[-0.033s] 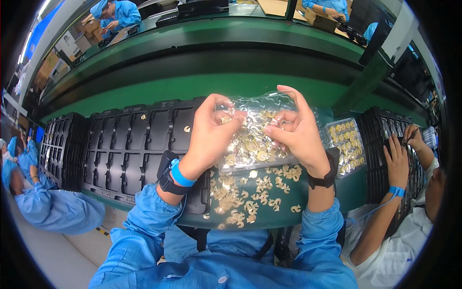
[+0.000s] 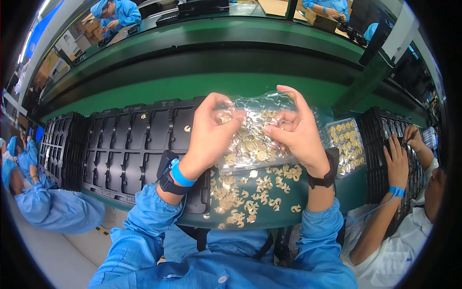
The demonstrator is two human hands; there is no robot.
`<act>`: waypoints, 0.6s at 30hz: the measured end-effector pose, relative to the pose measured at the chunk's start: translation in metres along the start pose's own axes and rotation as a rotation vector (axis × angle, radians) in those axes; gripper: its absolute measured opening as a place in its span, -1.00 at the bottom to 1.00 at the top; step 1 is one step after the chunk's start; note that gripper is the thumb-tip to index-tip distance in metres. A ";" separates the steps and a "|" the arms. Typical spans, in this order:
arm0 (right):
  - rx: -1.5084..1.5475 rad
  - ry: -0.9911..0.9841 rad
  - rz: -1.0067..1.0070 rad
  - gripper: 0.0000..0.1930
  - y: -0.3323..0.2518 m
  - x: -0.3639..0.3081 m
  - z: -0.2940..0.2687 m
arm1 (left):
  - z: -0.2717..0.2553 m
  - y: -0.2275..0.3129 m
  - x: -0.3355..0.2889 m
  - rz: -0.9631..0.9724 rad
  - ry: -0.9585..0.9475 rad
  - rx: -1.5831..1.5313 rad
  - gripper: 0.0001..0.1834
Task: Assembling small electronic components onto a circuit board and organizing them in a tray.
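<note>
**Layout around the clear plastic bag**

The clear plastic bag of small gold C-shaped metal parts (image 2: pixel 252 137) sits mid-tabletop (image 2: pixel 337 192). Left of the bag lies the black moulded compartment tray (image 2: pixel 130 149); right of the bag, a clear blister tray of gold parts (image 2: pixel 345 143). Loose gold parts (image 2: pixel 245 195) lie before the bag.

Clear plastic bag (image 2: pixel 255 139) of gold parts, cardboard boxes (image 2: pixel 91 26) far left
</note>
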State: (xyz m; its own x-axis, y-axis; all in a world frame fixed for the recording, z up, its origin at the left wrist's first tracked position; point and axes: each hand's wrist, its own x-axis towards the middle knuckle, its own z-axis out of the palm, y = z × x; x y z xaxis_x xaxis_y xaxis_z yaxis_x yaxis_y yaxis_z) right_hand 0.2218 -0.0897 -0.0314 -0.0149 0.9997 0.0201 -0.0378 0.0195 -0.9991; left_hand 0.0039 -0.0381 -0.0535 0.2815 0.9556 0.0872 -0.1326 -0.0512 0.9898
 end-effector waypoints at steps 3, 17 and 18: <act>0.007 -0.017 -0.014 -0.12 -0.002 0.002 0.005 | -0.002 -0.001 0.000 0.000 0.022 0.003 -0.68; -0.001 0.021 -0.031 -0.10 0.005 0.005 0.014 | -0.005 -0.004 0.000 -0.012 -0.019 -0.170 -0.61; -0.001 0.028 -0.044 -0.10 0.006 0.005 0.015 | -0.005 -0.004 -0.001 -0.015 -0.025 -0.124 -0.62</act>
State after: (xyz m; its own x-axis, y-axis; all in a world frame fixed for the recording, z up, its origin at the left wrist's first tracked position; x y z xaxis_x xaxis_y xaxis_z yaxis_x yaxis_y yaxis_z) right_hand 0.2065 -0.0845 -0.0372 0.0148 0.9979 0.0626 -0.0372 0.0631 -0.9973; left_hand -0.0007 -0.0372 -0.0584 0.3074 0.9485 0.0771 -0.2444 0.0004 0.9697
